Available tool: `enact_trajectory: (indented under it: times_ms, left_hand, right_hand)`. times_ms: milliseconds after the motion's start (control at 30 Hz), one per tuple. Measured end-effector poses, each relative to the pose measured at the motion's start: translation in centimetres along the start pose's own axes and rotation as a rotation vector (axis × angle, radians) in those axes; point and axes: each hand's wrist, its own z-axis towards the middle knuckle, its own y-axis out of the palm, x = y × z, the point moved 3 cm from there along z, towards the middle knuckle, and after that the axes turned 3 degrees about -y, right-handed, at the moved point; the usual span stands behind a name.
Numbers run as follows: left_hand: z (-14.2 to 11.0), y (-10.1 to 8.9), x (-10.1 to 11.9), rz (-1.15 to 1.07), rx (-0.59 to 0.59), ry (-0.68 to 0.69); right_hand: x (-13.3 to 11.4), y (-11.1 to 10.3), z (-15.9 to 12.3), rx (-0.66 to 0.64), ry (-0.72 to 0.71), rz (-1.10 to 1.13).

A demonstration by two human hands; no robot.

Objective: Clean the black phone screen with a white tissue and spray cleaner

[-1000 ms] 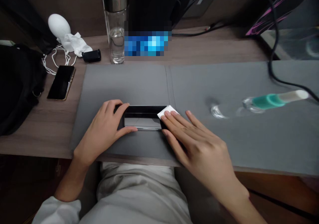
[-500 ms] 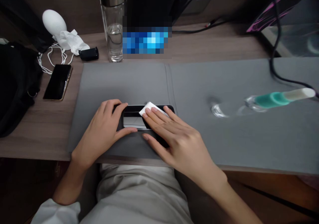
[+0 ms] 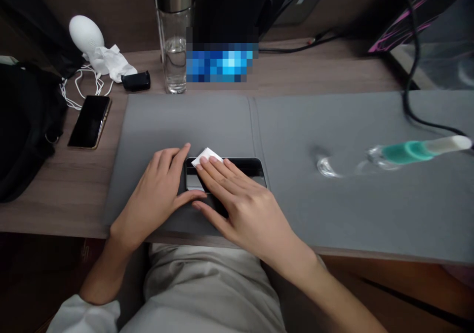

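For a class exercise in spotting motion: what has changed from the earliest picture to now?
The right hand has slid left along the black smartphone, taking the white wipe under its fingertips from the phone's right end to near the left hand. Nothing was let go. The left hand still steadies the phone's left end, and the water bottle stayed in place.

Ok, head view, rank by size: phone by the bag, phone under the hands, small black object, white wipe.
The two phones: too alike to rank, one partly covered. Then black object and white wipe, also unsure: right-hand fingers hide part of the wipe.
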Motion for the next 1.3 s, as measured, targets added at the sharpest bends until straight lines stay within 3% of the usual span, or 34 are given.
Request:
enact_trajectory:
  times_ms: [500,933,1300]
  left_hand:
    - [-0.1,-0.3,0.0,-0.097,-0.020,-0.002]
    - [-0.1,-0.1,-0.2,-0.036,-0.055,0.007]
    - [0.0,-0.3,-0.1,-0.004,-0.073,0.057]
  right_hand:
    - [-0.5,0.6,1.4,-0.105,-0.053,0.138]
    - [-1.1,-0.3,0.7,-0.149,-0.118,0.181]
    - [-1.4,-0.5,-0.8,-0.080,-0.149,0.186]
